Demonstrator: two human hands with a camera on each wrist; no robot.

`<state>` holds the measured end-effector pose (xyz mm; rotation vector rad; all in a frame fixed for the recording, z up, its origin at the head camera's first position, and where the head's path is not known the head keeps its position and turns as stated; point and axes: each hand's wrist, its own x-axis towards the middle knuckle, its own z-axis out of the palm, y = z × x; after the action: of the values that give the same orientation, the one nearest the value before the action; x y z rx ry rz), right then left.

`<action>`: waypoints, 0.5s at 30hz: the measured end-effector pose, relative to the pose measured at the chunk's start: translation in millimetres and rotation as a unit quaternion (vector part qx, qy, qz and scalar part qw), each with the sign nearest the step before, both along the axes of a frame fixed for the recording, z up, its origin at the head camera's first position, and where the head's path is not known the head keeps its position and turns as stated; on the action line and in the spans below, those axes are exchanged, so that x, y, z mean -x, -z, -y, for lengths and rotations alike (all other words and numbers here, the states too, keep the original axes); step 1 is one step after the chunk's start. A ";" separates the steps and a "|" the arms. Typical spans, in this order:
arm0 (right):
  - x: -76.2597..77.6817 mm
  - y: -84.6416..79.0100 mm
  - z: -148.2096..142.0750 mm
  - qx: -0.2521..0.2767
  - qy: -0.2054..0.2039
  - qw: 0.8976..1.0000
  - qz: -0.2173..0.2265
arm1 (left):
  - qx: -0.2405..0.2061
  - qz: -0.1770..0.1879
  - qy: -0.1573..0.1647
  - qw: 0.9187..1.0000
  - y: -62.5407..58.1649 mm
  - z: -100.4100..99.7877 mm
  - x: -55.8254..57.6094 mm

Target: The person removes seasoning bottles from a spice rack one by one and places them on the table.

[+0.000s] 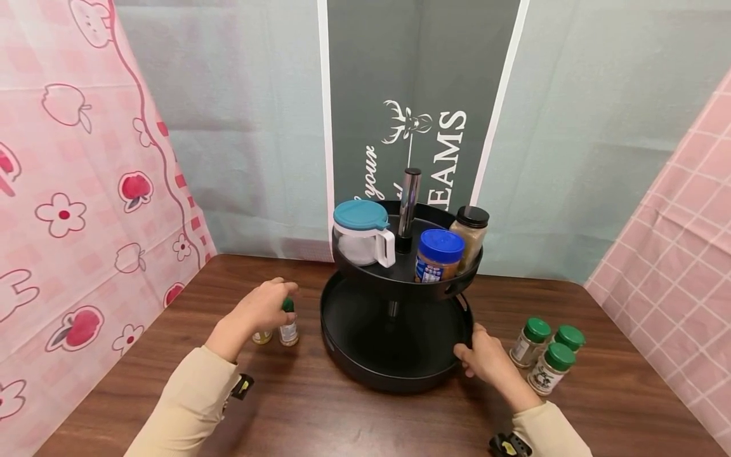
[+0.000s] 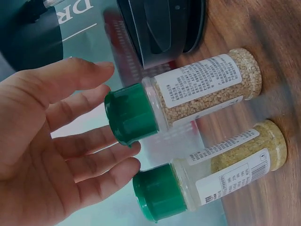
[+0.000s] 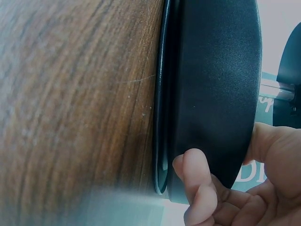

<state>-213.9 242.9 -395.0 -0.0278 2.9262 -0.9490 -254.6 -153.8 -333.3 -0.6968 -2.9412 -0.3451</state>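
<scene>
My left hand [image 1: 266, 309] reaches over two spice jars with green caps on the left of the table. In the left wrist view, its loosely spread fingers come up to the cap of the jar of pale granules [image 2: 207, 87], thumb on the far side of it. The second jar, of yellowish seasoning [image 2: 230, 165], stands close beside it. My right hand [image 1: 490, 357] grips the right rim of the lower tray of a black two-tier turntable [image 1: 394, 381]. In the right wrist view the thumb goes over the rim and the fingers lie along the outer wall [image 3: 216, 84].
On the upper tier stand a clear pitcher with a teal lid [image 1: 362, 235], a blue-lidded jar [image 1: 438, 257] and a black-lidded jar [image 1: 471, 235]. Three green-capped spice jars [image 1: 548, 368] stand right of the turntable. Fabric curtains [image 1: 240, 158] enclose the wooden table [image 1: 342, 425].
</scene>
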 end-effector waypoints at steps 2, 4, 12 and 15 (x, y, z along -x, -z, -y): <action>0.0 0.1 -0.5 0.000 0.001 1.000 0.000 | 0.003 0.001 -0.002 1.000 -0.3 -1.1 -0.1; 0.1 0.3 -0.7 0.000 0.002 1.000 -0.001 | 0.004 0.003 -0.002 1.000 -0.6 -1.8 -0.3; 0.8 1.2 -1.3 0.000 0.003 1.000 -0.003 | -0.007 0.001 0.006 1.000 -7.4 -4.0 -0.3; 1.3 1.8 -1.2 0.001 0.003 1.000 -0.003 | -0.026 0.004 0.022 0.999 -12.1 -4.0 0.7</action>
<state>-215.2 244.0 -396.8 -0.0207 2.9327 -0.9549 -255.3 -149.7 -321.2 -0.7566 -2.9169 -0.4273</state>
